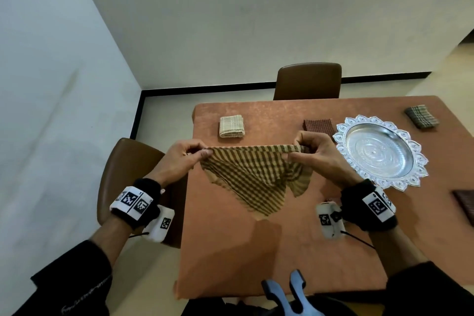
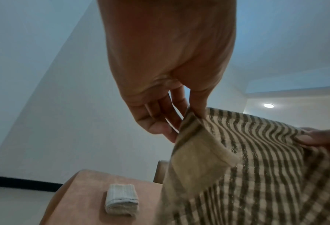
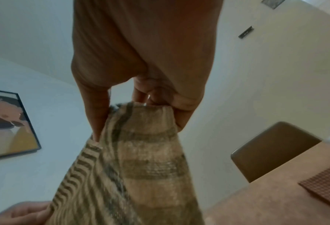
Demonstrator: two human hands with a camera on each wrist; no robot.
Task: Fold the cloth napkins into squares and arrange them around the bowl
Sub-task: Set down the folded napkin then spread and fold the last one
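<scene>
A tan napkin with dark stripes (image 1: 254,177) hangs in the air above the table, stretched between both hands. My left hand (image 1: 197,152) pinches its left top corner (image 2: 189,120). At the other top corner my right hand (image 1: 298,150) pinches the cloth (image 3: 141,121). The napkin's lower part droops in a loose triangle toward me. The silver bowl (image 1: 379,151), with a scalloped rim, stands on the table right of my right hand. Folded napkins lie around it: a cream one (image 1: 230,126) at far left, a red-brown checked one (image 1: 319,124) behind the bowl, a dark plaid one (image 1: 422,116) at far right.
The table (image 1: 256,251) has an orange-brown cloth. Another reddish napkin (image 1: 465,204) lies at the right edge. Brown chairs stand at the far side (image 1: 309,81) and the left side (image 1: 123,174). A blue clamp-like object (image 1: 287,292) pokes up at the near edge.
</scene>
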